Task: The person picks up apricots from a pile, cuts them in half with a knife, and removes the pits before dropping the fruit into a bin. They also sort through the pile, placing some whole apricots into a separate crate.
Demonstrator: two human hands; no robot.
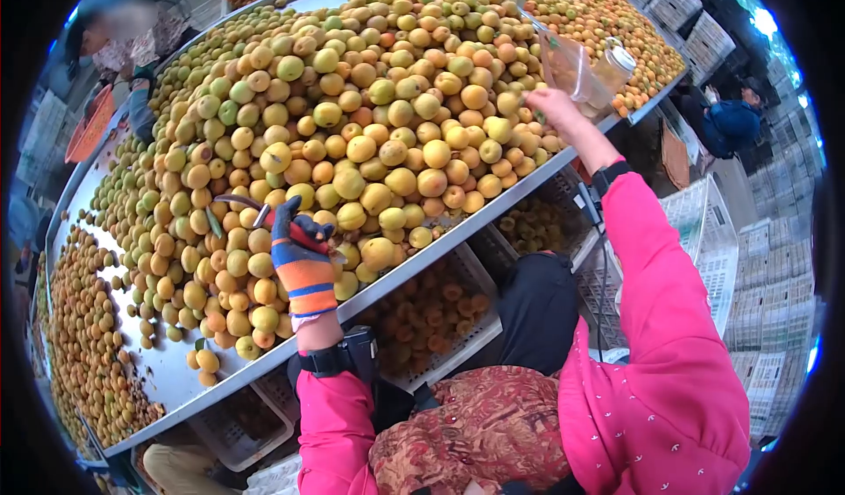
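A large heap of yellow-orange apricots (352,143) covers the metal table in front of me. My left hand (304,244), in a striped orange, blue and red glove, is closed over the heap near its front edge. A small curved knife (242,202) sticks out from its fingers to the left; its handle is mostly hidden. My bare right hand (556,110) reaches to the right side of the heap, fingers bent together against a yellow apricot (510,103). The thumb there is partly hidden.
A clear plastic jar (613,66) with a white lid stands past my right hand. Crates of halved fruit (431,310) sit under the metal table edge (396,271). A co-worker (119,37) is across the table at left. White crates (775,293) stack at right.
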